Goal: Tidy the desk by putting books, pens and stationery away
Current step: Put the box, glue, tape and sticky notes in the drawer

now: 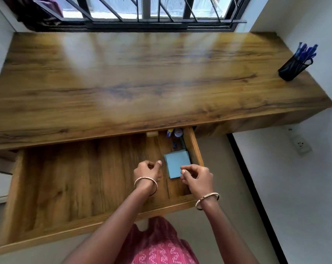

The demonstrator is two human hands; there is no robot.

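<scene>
Got the drawer (75, 178) pulled wide open under the desk (142, 77), with a blue notepad (176, 163) lying flat at its right end, in front of blurry stationery bits (175, 133). Seeing the left hand (148, 172) curled in a loose fist right beside the pad's left edge, nothing in it, and the right hand (198, 180) curled too, thumb and forefinger over the pad's near corner, can't tell whether pinching or just touching. Spotting a black pen cup (293, 68) of blue pens (306, 51) well off at the desk's far right.

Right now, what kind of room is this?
Probably a home study corner: a wooden desk under a barred window, a pen holder of blue pens, and an open drawer with stationery.
</scene>
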